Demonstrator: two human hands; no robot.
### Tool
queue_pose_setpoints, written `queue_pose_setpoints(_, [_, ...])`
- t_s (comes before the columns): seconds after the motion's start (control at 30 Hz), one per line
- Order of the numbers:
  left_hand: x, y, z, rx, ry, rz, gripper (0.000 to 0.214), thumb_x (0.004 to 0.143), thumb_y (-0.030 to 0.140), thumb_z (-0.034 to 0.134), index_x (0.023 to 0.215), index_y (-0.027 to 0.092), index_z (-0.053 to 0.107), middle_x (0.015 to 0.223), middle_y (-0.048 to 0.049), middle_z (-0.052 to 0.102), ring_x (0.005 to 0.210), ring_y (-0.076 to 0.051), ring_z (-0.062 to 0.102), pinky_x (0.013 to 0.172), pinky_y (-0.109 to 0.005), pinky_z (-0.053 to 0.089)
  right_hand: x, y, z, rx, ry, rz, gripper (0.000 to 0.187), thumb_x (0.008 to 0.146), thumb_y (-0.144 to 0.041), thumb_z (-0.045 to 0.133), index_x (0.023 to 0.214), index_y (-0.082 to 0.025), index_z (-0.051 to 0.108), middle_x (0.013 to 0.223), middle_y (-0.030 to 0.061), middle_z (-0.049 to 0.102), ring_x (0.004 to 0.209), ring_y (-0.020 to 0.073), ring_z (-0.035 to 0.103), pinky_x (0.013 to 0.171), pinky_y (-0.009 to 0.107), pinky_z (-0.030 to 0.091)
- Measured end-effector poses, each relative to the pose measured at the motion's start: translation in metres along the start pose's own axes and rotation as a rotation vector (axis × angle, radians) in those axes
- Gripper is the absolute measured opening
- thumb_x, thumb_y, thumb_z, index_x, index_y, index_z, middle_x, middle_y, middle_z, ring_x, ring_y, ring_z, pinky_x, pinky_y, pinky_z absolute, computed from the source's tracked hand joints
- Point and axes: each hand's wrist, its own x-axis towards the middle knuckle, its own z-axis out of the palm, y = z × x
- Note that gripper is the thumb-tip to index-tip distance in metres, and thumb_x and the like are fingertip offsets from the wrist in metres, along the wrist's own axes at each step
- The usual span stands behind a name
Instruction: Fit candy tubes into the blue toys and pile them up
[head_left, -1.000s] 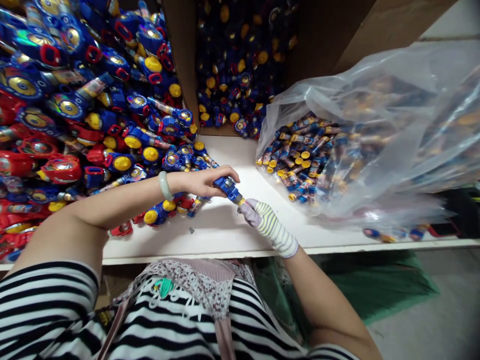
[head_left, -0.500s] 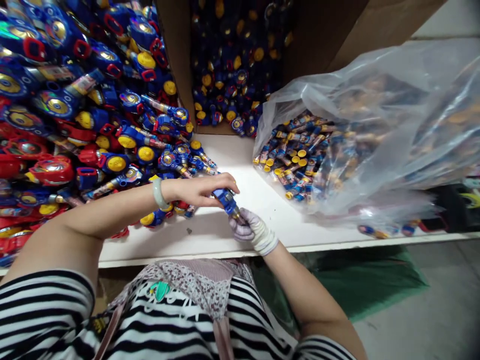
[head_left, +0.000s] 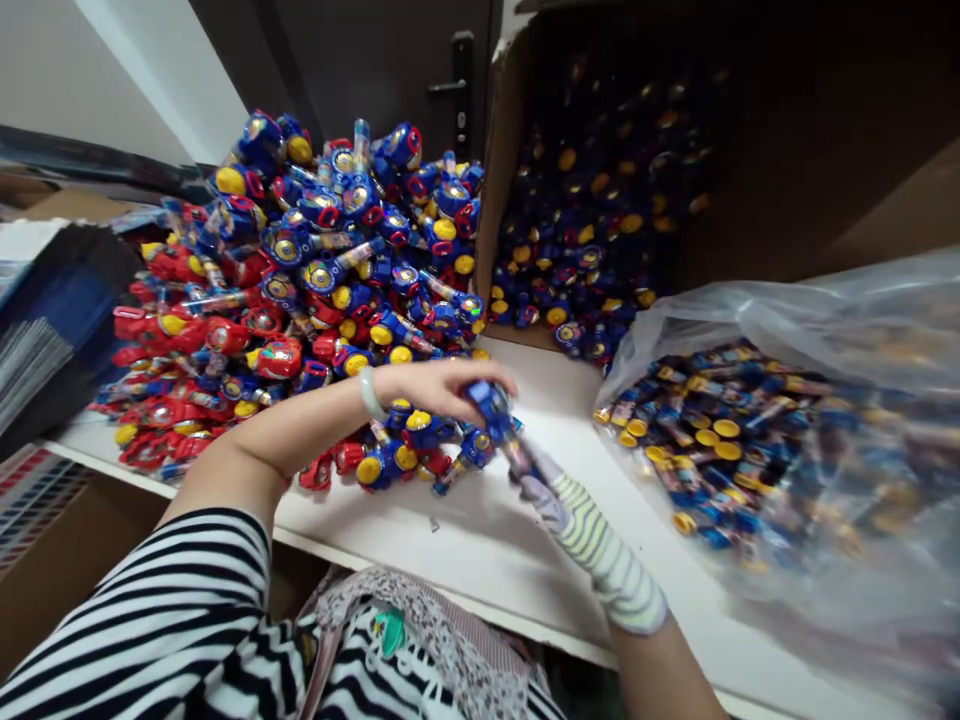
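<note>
My bare left hand [head_left: 450, 387], a pale bangle on its wrist, grips the body of a blue plastic toy [head_left: 491, 410] above the white table. A small clear tube [head_left: 516, 455] with a printed label points from the toy down toward my right. My right hand [head_left: 559, 500], in a striped knitted glove, has its fingers closed around the tube's lower end; motion blurs its fingertips. Beneath and behind my left arm lies a large heap of similar blue toys [head_left: 360, 200] and red toys [head_left: 277, 355] with yellow round parts, many with tubes attached.
A clear plastic bag [head_left: 682, 310] on the right holds many small labelled tubes with yellow ends [head_left: 705, 437]. Behind the table stands a deep cardboard box [head_left: 491, 190] with more blue toys. A dark door [head_left: 375, 70] is at the back. Dark stacked material [head_left: 52, 320] sits far left.
The view has swung left, bringing the door and the heap's left side into sight. Both hands stay on the blue toy, with the gloved hand now more stretched out along the tube.
</note>
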Motion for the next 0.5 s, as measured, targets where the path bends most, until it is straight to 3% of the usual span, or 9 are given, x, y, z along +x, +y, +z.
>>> queue_pose_setpoints(0.07, [-0.003, 0.012, -0.051, 0.235, 0.439, 0.041, 0.040, 0.081, 0.030, 0.071, 0.115, 0.022, 0.052, 0.114, -0.0035, 0.057, 0.107, -0.020, 0.053, 0.098, -0.033, 0.045, 0.004, 0.009, -0.017, -0.085, 0.216, -0.049, 0.065, 0.085, -0.059, 0.057, 0.140, -0.027, 0.046, 0.124, 0.0145, 0.063, 0.103, 0.0277, 0.065, 0.087, 0.044, 0.054])
queue_pose_setpoints(0.13, [0.006, 0.021, -0.109, 0.538, 0.952, 0.055, 0.040, 0.085, 0.027, 0.067, 0.118, 0.023, 0.045, 0.120, 0.0001, 0.049, 0.111, -0.014, 0.046, 0.105, -0.030, 0.040, 0.004, 0.020, -0.032, -0.127, 0.348, -0.022, 0.063, 0.086, -0.060, 0.055, 0.137, -0.026, 0.050, 0.123, 0.0155, 0.064, 0.109, 0.0290, 0.064, 0.093, 0.047, 0.052])
queue_pose_setpoints(0.17, [0.015, 0.023, -0.138, 0.687, 1.117, 0.040, 0.042, 0.085, 0.022, 0.065, 0.119, 0.023, 0.040, 0.122, 0.0011, 0.046, 0.114, -0.011, 0.042, 0.109, -0.029, 0.036, 0.003, 0.025, -0.036, -0.127, 0.358, 0.005, 0.058, 0.087, -0.060, 0.054, 0.133, -0.025, 0.054, 0.121, 0.0153, 0.066, 0.109, 0.0290, 0.064, 0.094, 0.048, 0.051])
queue_pose_setpoints(0.2, [0.026, 0.023, -0.167, 0.820, 1.197, 0.011, 0.047, 0.085, 0.017, 0.064, 0.122, 0.022, 0.035, 0.124, 0.0011, 0.042, 0.117, -0.008, 0.039, 0.113, -0.027, 0.032, 0.002, 0.028, -0.037, -0.119, 0.334, 0.033, 0.054, 0.087, -0.059, 0.054, 0.128, -0.024, 0.058, 0.118, 0.0149, 0.067, 0.107, 0.0285, 0.065, 0.094, 0.048, 0.052])
queue_pose_setpoints(0.27, [0.051, 0.015, -0.214, 1.006, 1.153, -0.111, 0.051, 0.089, 0.019, 0.060, 0.130, 0.018, 0.031, 0.128, -0.0011, 0.035, 0.125, -0.009, 0.034, 0.117, -0.029, 0.026, -0.001, 0.031, -0.032, -0.111, 0.260, 0.068, 0.049, 0.089, -0.057, 0.053, 0.122, -0.023, 0.062, 0.116, 0.0136, 0.069, 0.106, 0.0270, 0.067, 0.094, 0.046, 0.053])
queue_pose_setpoints(0.37, [0.078, -0.006, -0.251, 1.004, 0.917, -0.330, 0.055, 0.088, 0.049, 0.059, 0.129, 0.015, 0.043, 0.130, -0.0033, 0.034, 0.136, -0.029, 0.025, 0.119, -0.055, 0.013, -0.005, 0.036, -0.025, -0.192, 0.204, 0.067, 0.043, 0.091, -0.051, 0.051, 0.120, -0.022, 0.065, 0.117, 0.0120, 0.070, 0.107, 0.0253, 0.067, 0.095, 0.045, 0.053])
queue_pose_setpoints(0.43, [0.081, -0.017, -0.248, 0.979, 0.778, -0.371, 0.052, 0.087, 0.057, 0.051, 0.118, 0.016, 0.056, 0.125, -0.0018, 0.040, 0.138, -0.040, 0.017, 0.113, -0.067, -0.004, -0.008, 0.042, -0.032, -0.296, 0.213, 0.053, 0.040, 0.092, -0.046, 0.049, 0.117, -0.021, 0.067, 0.117, 0.0119, 0.070, 0.108, 0.0252, 0.066, 0.096, 0.045, 0.052])
queue_pose_setpoints(0.5, [0.076, -0.023, -0.223, 1.014, 0.774, -0.281, 0.041, 0.085, 0.046, 0.052, 0.116, 0.018, 0.059, 0.124, -0.0008, 0.043, 0.139, -0.039, 0.017, 0.114, -0.066, -0.006, -0.010, 0.051, -0.050, -0.411, 0.255, 0.044, 0.039, 0.092, -0.043, 0.048, 0.117, -0.020, 0.068, 0.117, 0.0119, 0.071, 0.108, 0.0255, 0.066, 0.096, 0.045, 0.051])
